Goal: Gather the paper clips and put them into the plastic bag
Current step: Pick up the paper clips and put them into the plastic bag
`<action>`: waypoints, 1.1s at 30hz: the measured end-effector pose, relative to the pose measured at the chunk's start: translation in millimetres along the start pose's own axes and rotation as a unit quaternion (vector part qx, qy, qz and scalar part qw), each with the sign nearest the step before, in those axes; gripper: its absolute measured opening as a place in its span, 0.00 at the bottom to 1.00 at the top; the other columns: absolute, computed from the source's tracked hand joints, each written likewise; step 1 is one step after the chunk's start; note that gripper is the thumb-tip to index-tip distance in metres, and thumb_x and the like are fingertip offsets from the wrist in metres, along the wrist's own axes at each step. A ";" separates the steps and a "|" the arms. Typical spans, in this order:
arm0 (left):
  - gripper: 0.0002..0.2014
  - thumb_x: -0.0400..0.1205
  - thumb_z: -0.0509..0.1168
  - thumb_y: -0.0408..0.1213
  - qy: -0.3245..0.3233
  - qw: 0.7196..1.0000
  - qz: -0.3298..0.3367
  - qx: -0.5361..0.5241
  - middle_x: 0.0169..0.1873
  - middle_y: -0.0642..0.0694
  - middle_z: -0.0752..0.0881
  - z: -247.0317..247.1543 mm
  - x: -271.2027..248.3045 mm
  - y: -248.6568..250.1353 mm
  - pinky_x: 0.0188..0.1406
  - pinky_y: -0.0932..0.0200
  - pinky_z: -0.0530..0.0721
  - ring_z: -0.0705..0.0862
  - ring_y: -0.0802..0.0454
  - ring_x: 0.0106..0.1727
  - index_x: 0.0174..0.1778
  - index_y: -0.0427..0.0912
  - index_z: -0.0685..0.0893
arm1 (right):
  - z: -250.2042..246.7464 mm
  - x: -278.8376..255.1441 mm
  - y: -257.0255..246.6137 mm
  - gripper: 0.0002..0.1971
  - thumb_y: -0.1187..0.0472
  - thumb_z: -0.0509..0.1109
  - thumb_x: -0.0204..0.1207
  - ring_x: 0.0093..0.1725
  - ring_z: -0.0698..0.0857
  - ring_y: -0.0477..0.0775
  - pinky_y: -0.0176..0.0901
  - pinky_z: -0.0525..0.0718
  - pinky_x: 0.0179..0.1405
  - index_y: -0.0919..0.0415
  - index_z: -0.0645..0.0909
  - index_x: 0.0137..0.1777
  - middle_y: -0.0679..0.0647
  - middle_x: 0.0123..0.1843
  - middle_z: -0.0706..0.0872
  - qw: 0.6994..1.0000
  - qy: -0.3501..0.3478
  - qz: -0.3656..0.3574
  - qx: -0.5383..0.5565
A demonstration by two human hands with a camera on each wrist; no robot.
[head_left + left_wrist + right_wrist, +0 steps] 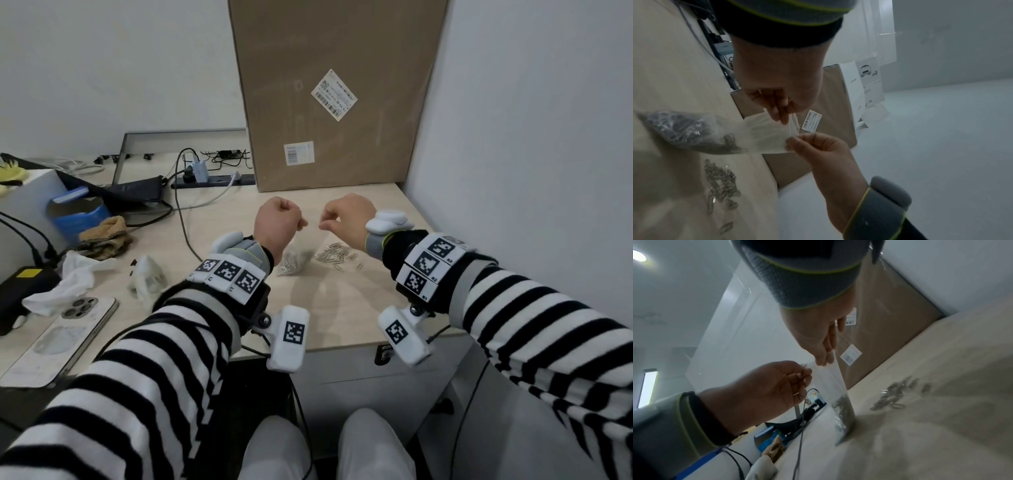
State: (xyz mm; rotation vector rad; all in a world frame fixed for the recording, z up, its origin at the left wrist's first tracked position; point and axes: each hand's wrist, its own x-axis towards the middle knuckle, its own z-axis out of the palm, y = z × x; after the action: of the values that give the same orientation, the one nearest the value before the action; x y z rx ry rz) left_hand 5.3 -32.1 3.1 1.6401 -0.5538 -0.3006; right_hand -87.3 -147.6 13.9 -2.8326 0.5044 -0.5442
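A clear plastic bag [760, 134] hangs between my two raised hands, its bottom resting on the table. Several paper clips [684, 128] lie in its lower end [291, 262]. My left hand [301, 224] pinches one side of the bag's mouth, fingers curled [781, 113]. My right hand [323, 224] pinches the opposite side of the mouth [793, 141]. In the right wrist view the bag [836, 386] stretches down from both pinches to the table. A loose pile of silver paper clips [337, 257] lies on the table just right of the bag, also in the wrist views [894, 395].
A tall cardboard box [335, 96] stands at the back, against the white wall on the right. Left of me lie a phone [65, 339], crumpled white tissue [68, 281], a blue box [78, 216], a power strip [212, 181] and cables. The table's front edge [342, 346] is under my wrists.
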 end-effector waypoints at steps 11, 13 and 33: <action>0.08 0.73 0.58 0.29 0.099 0.994 0.042 -0.011 0.27 0.47 0.85 -27.2 18.7 11.0 0.42 0.57 0.82 0.82 0.52 0.33 0.33 0.45 0.78 | -2.5 13.4 -14.3 0.08 0.58 0.68 0.78 0.47 0.83 0.53 0.39 0.70 0.55 0.59 0.87 0.48 0.51 0.50 0.90 0.981 0.120 -0.040 0.144; 0.08 0.71 0.58 0.31 0.141 0.989 0.040 -0.006 0.27 0.50 0.85 -30.4 22.2 6.2 0.45 0.54 0.83 0.83 0.50 0.36 0.31 0.48 0.78 | 0.7 11.0 -1.8 0.07 0.62 0.67 0.78 0.42 0.81 0.49 0.36 0.73 0.48 0.61 0.86 0.50 0.54 0.51 0.89 0.978 0.145 -0.024 0.151; 0.18 0.81 0.55 0.24 -0.089 0.985 -0.129 0.069 0.27 0.40 0.83 -2.7 21.6 -96.6 0.19 0.70 0.77 0.80 0.57 0.20 0.23 0.37 0.76 | 61.9 6.9 24.3 0.30 0.51 0.55 0.86 0.85 0.49 0.64 0.52 0.52 0.81 0.61 0.52 0.84 0.58 0.86 0.52 0.941 -0.331 0.048 -0.045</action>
State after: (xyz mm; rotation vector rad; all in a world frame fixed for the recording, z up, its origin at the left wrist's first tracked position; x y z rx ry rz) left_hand 42.4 -34.5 -88.6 1.8332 -0.5039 -0.6155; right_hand -64.1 -163.7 -46.7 -2.8113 0.5256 0.4578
